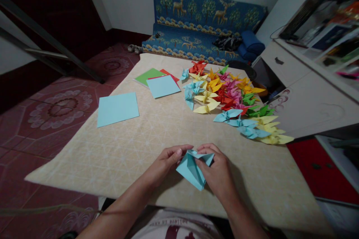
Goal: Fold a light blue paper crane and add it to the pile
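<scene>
A partly folded light-blue origami paper (192,171) is held between both hands above the near part of the table. My left hand (171,158) pinches its upper left edge with thumb and fingers. My right hand (215,168) grips the right side, thumb pressed on the front and fingers behind. Part of the paper's top edge is hidden by the fingers. Flat on the table to the left lies a light-blue square sheet (118,109). Farther back, another light-blue sheet (163,86) rests over a green sheet (150,76) and some red paper.
Several folded paper cranes (224,89) in red, yellow, orange, pink, green and blue crowd the table's far right. A pale patterned cloth covers the table (117,157). Beyond stands a blue sofa (193,41); a white cabinet (311,93) is at the right.
</scene>
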A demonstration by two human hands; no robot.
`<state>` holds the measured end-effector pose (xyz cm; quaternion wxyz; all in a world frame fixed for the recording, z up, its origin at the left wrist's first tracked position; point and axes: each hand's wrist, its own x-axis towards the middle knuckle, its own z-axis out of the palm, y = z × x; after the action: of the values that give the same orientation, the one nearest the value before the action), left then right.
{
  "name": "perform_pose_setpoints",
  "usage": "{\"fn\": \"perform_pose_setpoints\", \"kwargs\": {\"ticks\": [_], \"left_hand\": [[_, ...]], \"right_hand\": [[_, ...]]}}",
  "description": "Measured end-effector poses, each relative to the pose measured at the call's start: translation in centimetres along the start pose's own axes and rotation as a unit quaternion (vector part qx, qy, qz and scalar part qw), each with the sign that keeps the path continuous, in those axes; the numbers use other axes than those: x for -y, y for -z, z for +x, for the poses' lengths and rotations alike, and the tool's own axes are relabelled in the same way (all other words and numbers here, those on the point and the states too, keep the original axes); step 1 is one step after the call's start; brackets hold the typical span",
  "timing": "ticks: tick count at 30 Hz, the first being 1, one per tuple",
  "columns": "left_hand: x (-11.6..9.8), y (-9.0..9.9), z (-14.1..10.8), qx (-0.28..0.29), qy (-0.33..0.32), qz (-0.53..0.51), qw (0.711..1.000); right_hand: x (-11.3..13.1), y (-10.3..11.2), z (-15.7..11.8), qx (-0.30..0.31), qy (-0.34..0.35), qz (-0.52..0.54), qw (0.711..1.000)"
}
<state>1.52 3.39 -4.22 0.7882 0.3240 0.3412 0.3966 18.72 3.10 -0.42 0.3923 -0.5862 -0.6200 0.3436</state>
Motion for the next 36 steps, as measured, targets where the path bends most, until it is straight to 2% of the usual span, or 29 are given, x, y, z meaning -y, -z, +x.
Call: {"fn": "perform_pose_setpoints", "kwargs": {"ticks": [10,20,25,31,36], "left_hand": [[0.1,-0.3,0.1,-0.019,-0.008,0.019,1.0],[0.4,-0.8,0.3,-0.057,-0.03,0.044,0.997],[0.2,-0.9,0.2,-0.059,-0.023,0.034,0.997],[0.0,-1.0,0.1,-0.066,-0.029,0.027,0.997],[0.0,-0.7,-0.1,-0.071,-0.019,0.018,0.997]], "right_hand": [[0.3,-0.1,-0.2,0.005,0.009,-0.007,1.0],[-0.2,-0.2,-0.2,-0.004,-0.015,-0.06,0.998],[-0.1,-0.1,-0.3,-0.002,-0.024,-0.064,0.998],[-0.1,-0.1,-0.4,-0.003,-0.028,-0.047,0.999],[-0.2,-0.2,-0.7,-0.004,-0.002,0.017,1.0]]}}
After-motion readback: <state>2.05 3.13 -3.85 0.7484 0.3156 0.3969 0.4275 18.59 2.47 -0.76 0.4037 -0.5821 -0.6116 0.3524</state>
